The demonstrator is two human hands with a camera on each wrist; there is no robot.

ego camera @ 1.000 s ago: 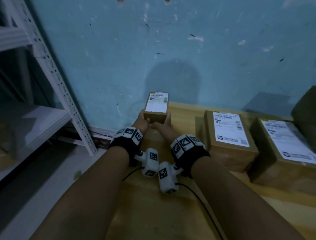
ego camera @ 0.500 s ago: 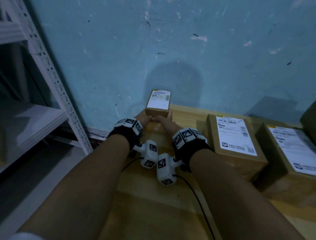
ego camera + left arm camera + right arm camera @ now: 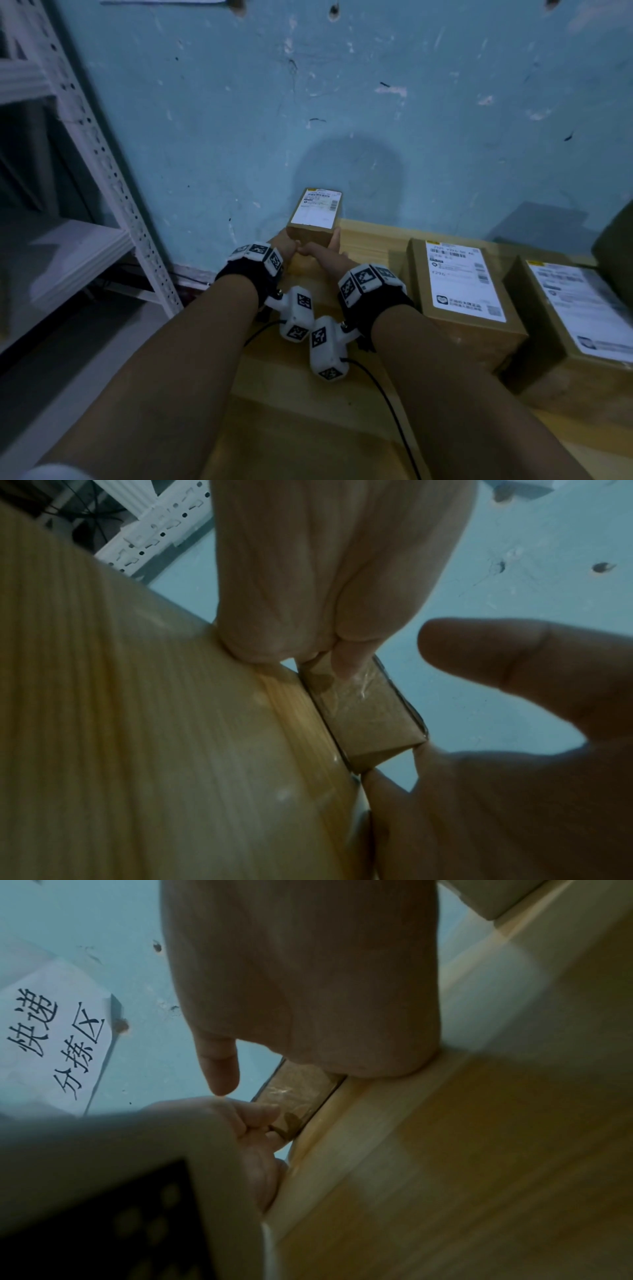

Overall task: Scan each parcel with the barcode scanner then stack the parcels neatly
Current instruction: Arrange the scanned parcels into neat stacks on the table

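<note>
A scuffed blue wall (image 3: 342, 102) rises behind a pale wooden counter (image 3: 308, 428), with a white metal shelf rack (image 3: 102, 164) standing off to the left. At the far edge of the counter, close against the wall, sits a small brown parcel (image 3: 313, 222) with its white shipping label facing up. The left hand (image 3: 284, 245) and the right hand (image 3: 322, 251) hold it from either side, thumbs meeting in front of its near face. In the left wrist view the left hand's fingers (image 3: 346, 653) lie together along the parcel's taped side, and the heel of the hand rests on the counter. In the right wrist view the right hand's fingers (image 3: 359, 1047) lie together against the parcel's other side, low on the counter, with its thumb (image 3: 219, 1069) standing apart. Two bigger parcels lie flat on the counter to the right, labels up: a middle box (image 3: 462, 291) and, just beside it, a right box (image 3: 582, 325). A sheet of paper with handwritten characters (image 3: 55, 1042) hangs on the wall.
</note>
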